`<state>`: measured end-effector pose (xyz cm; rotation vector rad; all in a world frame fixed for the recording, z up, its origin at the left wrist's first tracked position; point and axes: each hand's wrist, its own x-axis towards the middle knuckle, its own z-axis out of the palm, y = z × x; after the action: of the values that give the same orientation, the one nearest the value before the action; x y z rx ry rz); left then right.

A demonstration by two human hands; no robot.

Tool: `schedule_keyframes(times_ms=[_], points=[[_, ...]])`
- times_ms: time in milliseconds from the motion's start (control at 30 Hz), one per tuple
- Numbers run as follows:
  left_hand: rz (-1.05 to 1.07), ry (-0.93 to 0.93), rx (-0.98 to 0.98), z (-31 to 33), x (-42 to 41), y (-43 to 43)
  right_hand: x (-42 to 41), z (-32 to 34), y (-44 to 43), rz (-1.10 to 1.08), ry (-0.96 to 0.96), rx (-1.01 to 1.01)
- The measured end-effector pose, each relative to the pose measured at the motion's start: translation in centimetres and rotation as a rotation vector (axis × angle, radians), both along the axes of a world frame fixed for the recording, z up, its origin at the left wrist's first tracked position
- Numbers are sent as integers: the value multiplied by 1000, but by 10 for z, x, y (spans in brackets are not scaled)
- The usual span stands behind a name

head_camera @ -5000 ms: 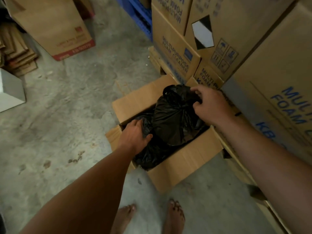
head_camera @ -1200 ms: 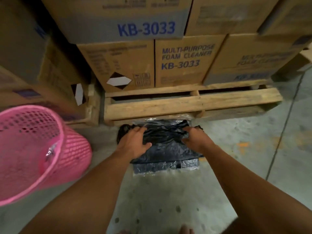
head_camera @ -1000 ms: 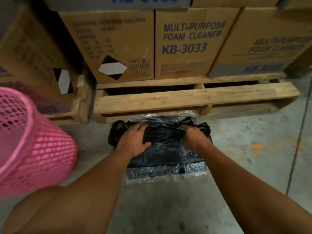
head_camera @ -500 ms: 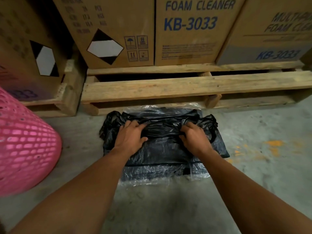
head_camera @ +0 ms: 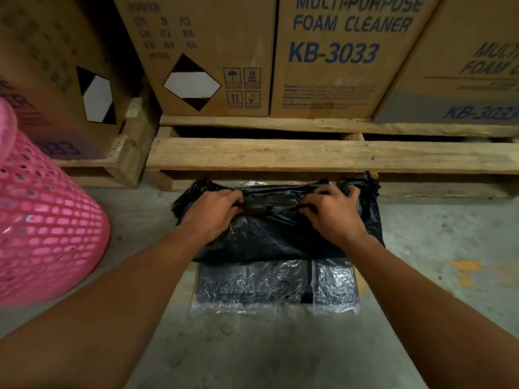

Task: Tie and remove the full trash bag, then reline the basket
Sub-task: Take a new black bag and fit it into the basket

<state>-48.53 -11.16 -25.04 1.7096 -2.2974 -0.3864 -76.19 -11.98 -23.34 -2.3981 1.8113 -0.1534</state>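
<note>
A clear plastic pack of folded black trash bags (head_camera: 276,287) lies on the concrete floor in front of a wooden pallet. On top of it lies a loose black bag (head_camera: 269,234), partly pulled out and crumpled along its far edge. My left hand (head_camera: 209,213) pinches that bag's top edge on the left. My right hand (head_camera: 334,214) pinches the same edge on the right. The pink perforated basket (head_camera: 42,220) stands at the left with no liner visible on the part in view. The full trash bag is out of view.
The wooden pallet (head_camera: 280,157) runs across just behind the bags, loaded with cardboard boxes (head_camera: 331,54) marked "FOAM CLEANER KB-3033". A second pallet (head_camera: 123,153) with boxes sits behind the basket. Bare concrete floor (head_camera: 252,346) lies toward me.
Five seconds ago my hands were on a tied full black bag in a cardboard box. Over the last second the view has closed in and my fingers have gathered the new bag's top edge.
</note>
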Motion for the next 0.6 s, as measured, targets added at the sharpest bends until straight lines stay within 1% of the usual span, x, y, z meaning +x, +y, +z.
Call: schedule_keyframes(times_ms=[133, 200, 300, 400, 500, 600], points=[[70, 106, 16, 32, 9, -10, 0, 36, -22, 39, -7, 30], [146, 243, 34, 51, 8, -12, 4, 53, -29, 36, -28, 33], [250, 391, 46, 83, 11, -15, 15, 84, -36, 12, -196, 56], [261, 426, 54, 118, 17, -22, 26, 119, -40, -24, -372, 95], [244, 476, 76, 157, 28, -27, 38, 151, -42, -26, -472, 99], [191, 479, 70, 194, 46, -32, 50, 181, -45, -27, -566, 94]])
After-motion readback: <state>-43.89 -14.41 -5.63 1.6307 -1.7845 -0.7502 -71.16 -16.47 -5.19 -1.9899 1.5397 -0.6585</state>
